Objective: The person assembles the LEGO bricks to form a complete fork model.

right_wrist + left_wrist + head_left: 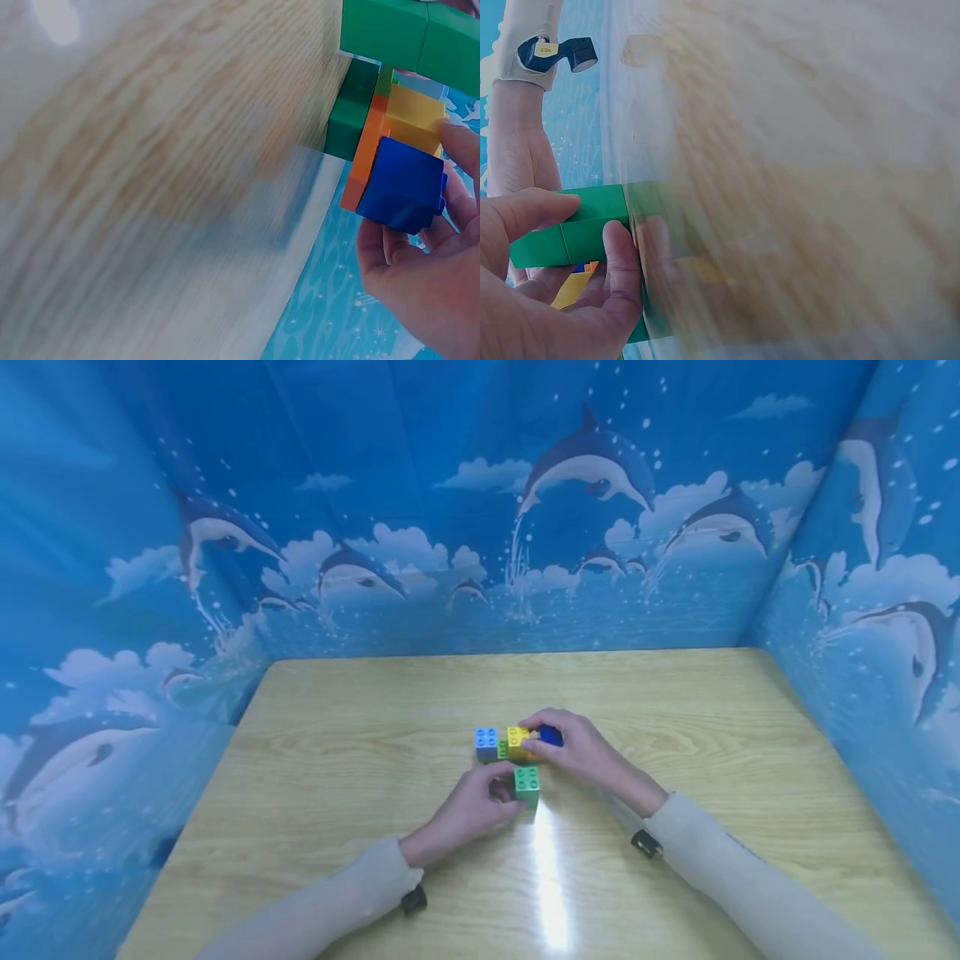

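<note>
In the head view, my left hand (474, 806) pinches a stack of two green bricks (527, 779), whose seam shows in the left wrist view. Just behind it, my right hand (576, 748) grips a yellow brick (517, 739) at its right side. The yellow brick stands on an orange piece (365, 156), beside a dark blue brick (403, 185). My right fingers curl around the dark blue brick's far side. A dark green brick (352, 109) lies under the orange piece. A lighter blue brick (486, 742) and a small green piece (503, 748) sit at the assembly's left.
The wooden table (360, 710) runs back to a blue dolphin-print backdrop (450, 552), which rises at the back and both sides. Black straps or mounts (413, 898) sit at the cuffs. A bright light streak (551, 885) reflects off the tabletop.
</note>
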Demonstrator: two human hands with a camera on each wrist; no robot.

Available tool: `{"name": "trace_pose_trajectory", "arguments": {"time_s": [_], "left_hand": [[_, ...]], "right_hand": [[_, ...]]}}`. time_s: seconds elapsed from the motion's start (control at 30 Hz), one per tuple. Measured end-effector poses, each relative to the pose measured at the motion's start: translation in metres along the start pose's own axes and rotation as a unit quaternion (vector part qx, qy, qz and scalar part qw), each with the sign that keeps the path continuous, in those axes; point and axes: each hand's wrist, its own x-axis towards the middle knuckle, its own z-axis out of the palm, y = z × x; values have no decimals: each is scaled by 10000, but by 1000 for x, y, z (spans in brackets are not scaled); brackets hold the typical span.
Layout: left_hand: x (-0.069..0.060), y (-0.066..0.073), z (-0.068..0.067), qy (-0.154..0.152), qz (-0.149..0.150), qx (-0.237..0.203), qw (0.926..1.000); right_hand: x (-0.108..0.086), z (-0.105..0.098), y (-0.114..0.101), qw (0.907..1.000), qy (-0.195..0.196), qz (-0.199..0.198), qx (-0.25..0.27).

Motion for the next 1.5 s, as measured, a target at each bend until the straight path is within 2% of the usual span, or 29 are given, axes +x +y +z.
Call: {"name": "trace_pose_trajectory", "arguments": {"time_s": [0.23, 0.43, 0.53, 0.63, 0.73, 0.83, 1.0, 1.13, 1.37, 1.5], "left_hand": [[-2, 0, -2, 2, 58, 145, 9999], [-14, -4, -11, 170, 95, 176, 9997], [-20, -8, -19, 390, 111, 100, 9991], [-24, -11, -28, 739, 140, 28, 9972], [-24, -15, -37, 1092, 121, -30, 9939], [-21, -19, -46, 1272, -37, -74, 9918], [-14, -25, -59, 1168, -168, -298, 9926], [-5, -25, -64, 936, -144, -711, 9930], [11, -27, -58, 672, -230, -1215, 9900], [15, -24, -53, 683, -294, -1245, 9894]], "right_hand": [[0, 2, 0, 9990, -10, -321, -318], [-3, 1, 1, 9936, 41, -642, -925], [-5, -2, -1, 9926, 122, -668, -1004], [-8, -7, -2, 9946, 157, -582, -840], [-11, -12, 0, 9967, 165, -443, -667], [-14, -16, 6, 9980, 213, -334, -501], [-19, -19, 15, 9984, 299, -362, -319], [-22, -19, 19, 9995, 242, -145, -173], [-28, -16, 23, 9988, 4, 394, 306], [-30, -16, 23, 9975, -31, 528, 461]]}}
